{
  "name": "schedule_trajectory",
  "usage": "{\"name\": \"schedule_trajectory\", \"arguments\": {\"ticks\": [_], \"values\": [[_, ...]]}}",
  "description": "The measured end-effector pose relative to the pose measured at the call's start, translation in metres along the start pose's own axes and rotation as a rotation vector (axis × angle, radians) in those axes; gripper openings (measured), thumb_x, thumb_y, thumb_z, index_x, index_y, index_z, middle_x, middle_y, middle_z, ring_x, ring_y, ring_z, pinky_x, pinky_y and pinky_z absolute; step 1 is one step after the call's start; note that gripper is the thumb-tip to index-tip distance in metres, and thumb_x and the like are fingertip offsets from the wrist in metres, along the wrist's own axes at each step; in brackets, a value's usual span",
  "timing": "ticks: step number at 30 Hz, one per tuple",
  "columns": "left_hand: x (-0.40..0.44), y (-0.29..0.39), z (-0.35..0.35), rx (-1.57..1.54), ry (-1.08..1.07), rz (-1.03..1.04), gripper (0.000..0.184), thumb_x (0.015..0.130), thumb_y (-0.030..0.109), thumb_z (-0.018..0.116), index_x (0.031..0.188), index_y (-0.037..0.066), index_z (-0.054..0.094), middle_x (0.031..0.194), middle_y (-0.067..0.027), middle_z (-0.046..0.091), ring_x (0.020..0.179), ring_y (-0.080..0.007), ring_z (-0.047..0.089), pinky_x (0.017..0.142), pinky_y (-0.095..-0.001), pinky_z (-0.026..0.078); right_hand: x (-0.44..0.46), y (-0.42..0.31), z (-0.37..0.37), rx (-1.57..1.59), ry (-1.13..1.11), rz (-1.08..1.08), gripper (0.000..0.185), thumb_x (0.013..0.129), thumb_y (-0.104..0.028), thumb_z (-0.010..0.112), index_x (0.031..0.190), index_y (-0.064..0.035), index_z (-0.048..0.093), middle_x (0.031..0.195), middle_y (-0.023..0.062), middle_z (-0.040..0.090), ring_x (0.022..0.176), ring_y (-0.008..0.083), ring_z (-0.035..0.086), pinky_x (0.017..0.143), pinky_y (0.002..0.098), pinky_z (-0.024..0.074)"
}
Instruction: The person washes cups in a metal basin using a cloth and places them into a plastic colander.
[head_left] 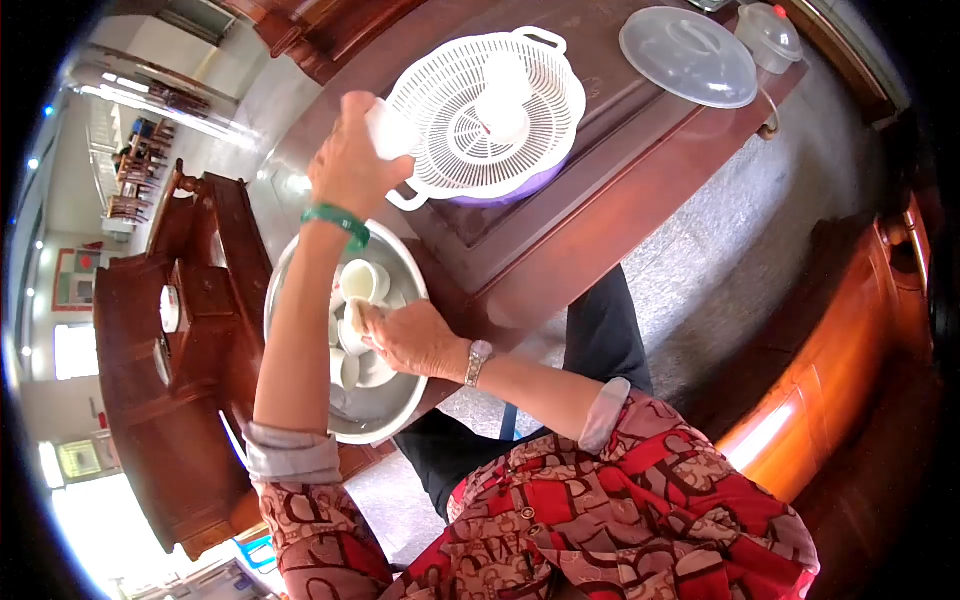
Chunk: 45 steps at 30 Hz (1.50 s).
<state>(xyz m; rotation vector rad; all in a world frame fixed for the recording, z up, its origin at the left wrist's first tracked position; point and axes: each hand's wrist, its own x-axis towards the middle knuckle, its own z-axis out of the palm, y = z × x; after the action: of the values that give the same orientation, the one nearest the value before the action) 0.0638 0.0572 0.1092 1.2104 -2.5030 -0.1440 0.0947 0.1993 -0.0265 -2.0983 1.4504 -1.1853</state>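
Note:
My left hand (345, 160), with a green bangle at the wrist, is closed around a white cup (390, 130) over the near-left rim of a white plastic colander (430, 85). White cups (505, 115) sit inside the colander, which rests on a mostly hidden purple basin (535, 185). My right hand (415, 340), wearing a watch, reaches into a metal basin (405, 405). Its fingers close on the edge of a pale cup (350, 335), partly hidden by them. Another white cup (362, 282) lies just beyond these fingers, and a further cup (345, 370) is nearer to me.
The colander stands on a dark red wooden table (570, 240). Farther right on it are a translucent lid (690, 55) and a lidded container (770, 40) with a red knob. Carved wooden furniture (180, 400) is on the left, and a wooden seat (830, 380) on the right.

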Motion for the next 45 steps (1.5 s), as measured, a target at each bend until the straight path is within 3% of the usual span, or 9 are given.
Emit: {"name": "schedule_trajectory", "arguments": {"ticks": [9, 17, 19, 20, 26, 29, 31, 37, 45], "values": [[0.067, 0.019, 0.074, 0.488, -0.365, 0.122, 0.052, 0.067, 0.018, 0.071, 0.115, 0.022, 0.054, 0.111, -0.0129, 0.053, 0.104, -0.0358, 0.056, 0.082, -0.0452, 0.050, 0.000, 0.001, -0.014, -0.038, 0.173, -0.121, 0.043, 0.081, -0.026, 0.060, 0.108, 0.0062, 0.050, 0.057, 0.0078, 0.055, 0.043, 0.0215, 0.055, 0.039, 0.0342, 0.0413], [0.081, 0.022, 0.104, 0.672, -0.640, 0.194, 0.081, 0.058, 0.020, 0.081, 0.130, 0.019, 0.043, 0.110, -0.0138, 0.058, 0.106, -0.0343, 0.057, 0.088, -0.0471, 0.048, -0.002, 0.000, -0.011, -0.013, 0.080, -0.103, 0.024, 0.081, -0.024, 0.060, 0.081, -0.0038, 0.047, 0.066, 0.0078, 0.056, 0.046, 0.0198, 0.055, 0.042, 0.0329, 0.0432], [0.084, 0.026, 0.099, 0.458, -0.573, 0.105, 0.096, 0.058, 0.022, 0.082, 0.139, 0.023, 0.032, 0.109, -0.0156, 0.060, 0.106, -0.0346, 0.057, 0.089, -0.0487, 0.047, -0.002, 0.004, -0.007, 0.072, 0.121, -0.140, 0.034, 0.086, -0.020, 0.049, 0.112, 0.0018, 0.047, 0.073, 0.0066, 0.054, 0.047, 0.0177, 0.054, 0.039, 0.0347, 0.0397], [0.086, 0.025, 0.097, 0.409, -0.612, 0.117, 0.106, 0.058, 0.023, 0.083, 0.144, 0.026, 0.022, 0.110, -0.0177, 0.061, 0.105, -0.0354, 0.058, 0.088, -0.0482, 0.047, -0.002, 0.003, -0.006, 0.074, 0.123, -0.139, 0.034, 0.086, -0.020, 0.049, 0.112, 0.0018, 0.047, 0.073, 0.0066, 0.054, 0.047, 0.0177, 0.054, 0.039, 0.0347, 0.0397], [0.081, 0.015, 0.101, 0.309, -0.613, 0.160, 0.099, 0.057, 0.023, 0.083, 0.142, 0.021, 0.030, 0.113, -0.0175, 0.061, 0.104, -0.0347, 0.059, 0.089, -0.0430, 0.046, -0.003, 0.003, 0.003, -0.023, 0.148, -0.133, 0.030, 0.087, -0.018, 0.046, 0.111, 0.0004, 0.046, 0.071, 0.0054, 0.052, 0.047, 0.0170, 0.054, 0.039, 0.0348, 0.0407], [0.078, 0.036, 0.089, 0.153, -0.685, 0.117, 0.090, 0.057, 0.020, 0.079, 0.137, 0.024, 0.037, 0.112, -0.0155, 0.061, 0.106, -0.0332, 0.058, 0.089, -0.0439, 0.046, -0.001, -0.001, -0.006, 0.009, 0.194, -0.139, 0.028, 0.084, -0.018, 0.050, 0.106, -0.0005, 0.049, 0.068, 0.0060, 0.054, 0.046, 0.0182, 0.055, 0.039, 0.0362, 0.0406], [0.073, 0.039, 0.092, 0.158, -0.620, 0.160, 0.090, 0.056, 0.022, 0.079, 0.136, 0.021, 0.037, 0.109, -0.0173, 0.062, 0.104, -0.0331, 0.059, 0.090, -0.0429, 0.046, -0.003, -0.002, -0.006, 0.095, 0.059, -0.061, 0.041, 0.075, -0.028, 0.068, 0.093, 0.0040, 0.049, 0.059, 0.0086, 0.056, 0.045, 0.0214, 0.055, 0.044, 0.0339, 0.0444], [0.066, 0.055, 0.092, -0.022, -0.591, 0.164, 0.088, 0.057, 0.024, 0.076, 0.135, 0.014, 0.038, 0.111, -0.0205, 0.060, 0.103, -0.0360, 0.059, 0.092, -0.0411, 0.045, -0.004, 0.006, 0.013, 0.068, 0.007, -0.095, 0.036, 0.074, -0.025, 0.068, 0.086, 0.0011, 0.047, 0.053, 0.0084, 0.054, 0.044, 0.0237, 0.056, 0.041, 0.0342, 0.0433], [0.050, 0.024, 0.082, -0.272, -0.447, 0.141, 0.070, 0.076, 0.026, 0.067, 0.138, 0.014, 0.036, 0.123, -0.0192, 0.055, 0.114, -0.0329, 0.054, 0.096, -0.0387, 0.041, -0.003, 0.005, 0.002, 0.070, -0.048, -0.028, 0.030, 0.078, -0.023, 0.065, 0.086, 0.0006, 0.049, 0.053, 0.0094, 0.055, 0.044, 0.0250, 0.057, 0.042, 0.0344, 0.0441]]}}
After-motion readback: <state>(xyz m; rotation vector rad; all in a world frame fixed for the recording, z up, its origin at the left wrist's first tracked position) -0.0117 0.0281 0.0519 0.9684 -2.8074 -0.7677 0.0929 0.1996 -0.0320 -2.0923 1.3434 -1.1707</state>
